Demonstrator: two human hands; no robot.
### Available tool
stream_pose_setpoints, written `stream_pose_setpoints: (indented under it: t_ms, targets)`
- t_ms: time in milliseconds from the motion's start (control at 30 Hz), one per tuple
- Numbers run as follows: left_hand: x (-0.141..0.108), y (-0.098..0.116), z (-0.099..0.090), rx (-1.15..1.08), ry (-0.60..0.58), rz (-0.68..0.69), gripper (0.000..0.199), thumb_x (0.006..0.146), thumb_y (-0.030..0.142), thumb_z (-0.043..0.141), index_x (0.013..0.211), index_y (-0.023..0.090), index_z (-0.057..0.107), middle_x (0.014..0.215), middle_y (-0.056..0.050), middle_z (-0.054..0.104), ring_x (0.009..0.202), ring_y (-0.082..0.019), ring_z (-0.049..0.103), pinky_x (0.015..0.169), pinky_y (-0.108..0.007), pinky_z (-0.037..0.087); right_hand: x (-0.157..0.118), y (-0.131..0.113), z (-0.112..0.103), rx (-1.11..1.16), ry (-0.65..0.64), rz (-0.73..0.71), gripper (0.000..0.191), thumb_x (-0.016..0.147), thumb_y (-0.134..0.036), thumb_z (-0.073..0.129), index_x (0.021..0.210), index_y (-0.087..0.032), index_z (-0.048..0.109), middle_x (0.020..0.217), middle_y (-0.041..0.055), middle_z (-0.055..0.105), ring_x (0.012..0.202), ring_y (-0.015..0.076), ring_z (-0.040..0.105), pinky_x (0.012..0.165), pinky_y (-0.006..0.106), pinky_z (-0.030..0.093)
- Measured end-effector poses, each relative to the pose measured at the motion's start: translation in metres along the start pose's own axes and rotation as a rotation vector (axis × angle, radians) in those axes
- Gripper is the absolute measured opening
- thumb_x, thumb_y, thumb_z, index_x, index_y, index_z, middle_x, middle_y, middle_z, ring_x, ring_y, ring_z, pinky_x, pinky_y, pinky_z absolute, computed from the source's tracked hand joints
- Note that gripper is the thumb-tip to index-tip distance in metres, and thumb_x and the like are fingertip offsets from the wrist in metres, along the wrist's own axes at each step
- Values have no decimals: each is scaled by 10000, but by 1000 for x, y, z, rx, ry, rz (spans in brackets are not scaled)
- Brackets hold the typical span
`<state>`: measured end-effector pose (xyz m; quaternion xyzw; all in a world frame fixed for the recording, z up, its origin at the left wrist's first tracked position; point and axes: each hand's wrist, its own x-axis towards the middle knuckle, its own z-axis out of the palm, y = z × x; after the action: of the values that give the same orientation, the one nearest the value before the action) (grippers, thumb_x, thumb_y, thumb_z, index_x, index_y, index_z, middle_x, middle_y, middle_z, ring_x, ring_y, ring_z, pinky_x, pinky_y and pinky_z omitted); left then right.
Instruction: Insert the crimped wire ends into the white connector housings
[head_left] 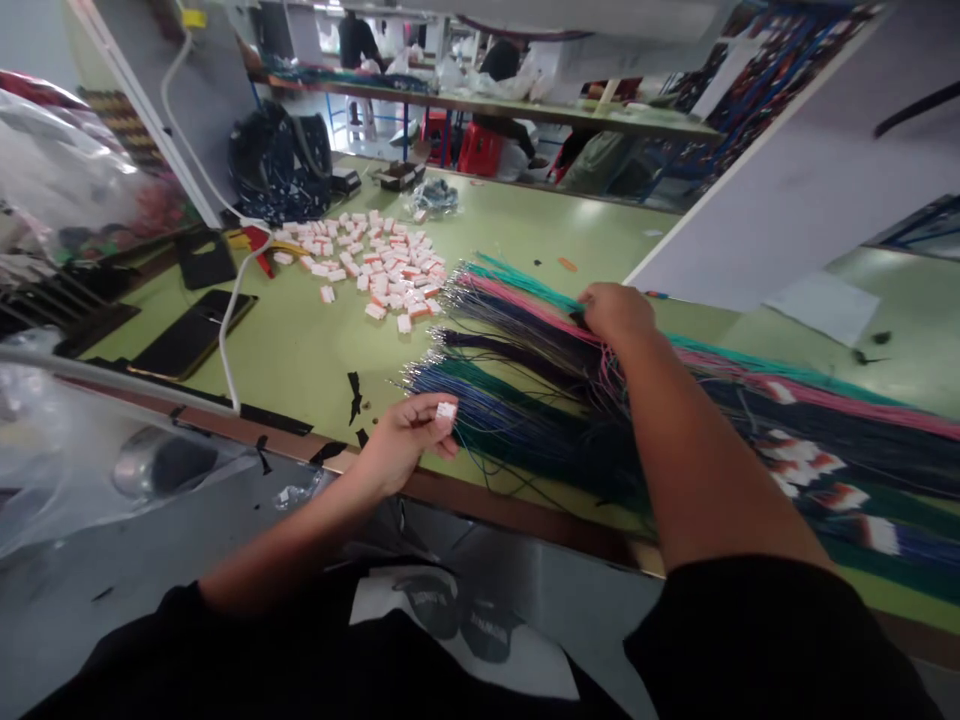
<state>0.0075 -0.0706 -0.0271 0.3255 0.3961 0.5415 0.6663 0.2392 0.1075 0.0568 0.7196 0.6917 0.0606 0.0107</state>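
My left hand (397,445) pinches a small white plug connector (446,411) near the table's front edge. Thin wires hang from around that connector. Farther right, my right hand (621,310) is closed at the teal wires (525,284) on the far side of the wire bundles; its fingertips are partly hidden. Beside the teal wires run pink wires (517,308), and nearer to me lie blue wires (487,400). Bare metal terminals (420,372) tip their left ends. A loose heap of white and orange connectors (390,265) lies left of the wires.
A black phone (191,335) lies at left, with a white cable (229,345) looping past it. Red-and-yellow pliers (262,248) rest by the heap. A dark bag (277,165) stands behind. More connectors (802,460) lie on the wires under my right arm. A white panel (772,190) rises at right.
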Motion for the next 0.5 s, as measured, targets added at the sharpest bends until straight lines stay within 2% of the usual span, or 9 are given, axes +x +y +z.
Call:
stream_pose_setpoints:
  t_ms: [100, 167, 367, 500]
  targets:
    - [-2, 1, 1, 4, -16, -17, 326, 602, 283, 788, 859, 131, 657, 551, 35, 604, 459, -96, 578, 463, -218, 462, 19, 16, 14, -136, -177, 110, 321, 772, -179, 531, 1055, -154, 680, 1127, 177, 650, 1007, 292, 607, 740, 359, 469]
    - [-3, 2, 2, 12, -27, -31, 312, 613, 281, 780, 856, 132, 652, 555, 37, 600, 456, -92, 571, 461, -218, 457, 22, 21, 19, -157, -213, 141, 333, 783, -195, 525, 1078, -147, 671, 1152, 183, 641, 1033, 298, 600, 750, 362, 470]
    - [-3, 1, 1, 23, -70, -51, 267, 647, 255, 751, 866, 144, 645, 588, 33, 604, 475, -88, 566, 479, -228, 464, 28, 41, 22, -53, -85, 196, 346, 813, -173, 452, 1083, -145, 667, 1131, 174, 648, 1035, 280, 606, 756, 337, 464]
    - [-3, 0, 1, 24, -65, -54, 247, 662, 248, 741, 868, 154, 643, 582, 37, 600, 473, -90, 566, 482, -231, 467, 33, 50, 25, -10, -33, 259, 367, 794, -125, 446, 1093, -46, 643, 1120, 252, 621, 1001, 305, 605, 736, 354, 456]
